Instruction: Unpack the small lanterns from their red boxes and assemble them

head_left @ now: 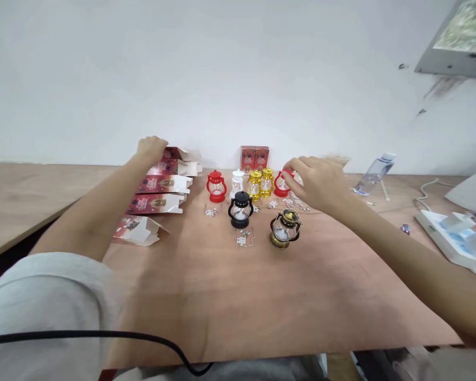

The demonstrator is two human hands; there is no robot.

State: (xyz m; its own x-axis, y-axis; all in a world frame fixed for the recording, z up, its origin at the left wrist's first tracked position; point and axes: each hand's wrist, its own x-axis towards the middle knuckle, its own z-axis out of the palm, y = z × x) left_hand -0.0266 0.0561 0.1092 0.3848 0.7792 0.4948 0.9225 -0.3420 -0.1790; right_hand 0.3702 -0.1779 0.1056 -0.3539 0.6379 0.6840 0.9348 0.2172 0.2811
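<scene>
My left hand (153,149) is closed on the farthest of several red printed boxes (171,153), whose white flaps stand open to the right. My right hand (315,182) has its fingers and thumb curled at the top of a red lantern (282,185), partly covering it. Left of that are two gold lanterns (254,185), a white lantern (237,182) and another red lantern (216,186). Nearer to me are a black lantern (240,209) and a bronze-coloured lantern (284,230), both upright. Small metal hooks with white tags (244,238) lie among the lanterns.
Two closed red boxes (254,157) stand against the wall. To the right, a tilted clear bottle (375,174), a white cable (424,193) and a white tray (456,241) with pale pieces are on the table. A black cable (143,338) crosses the lower left foreground.
</scene>
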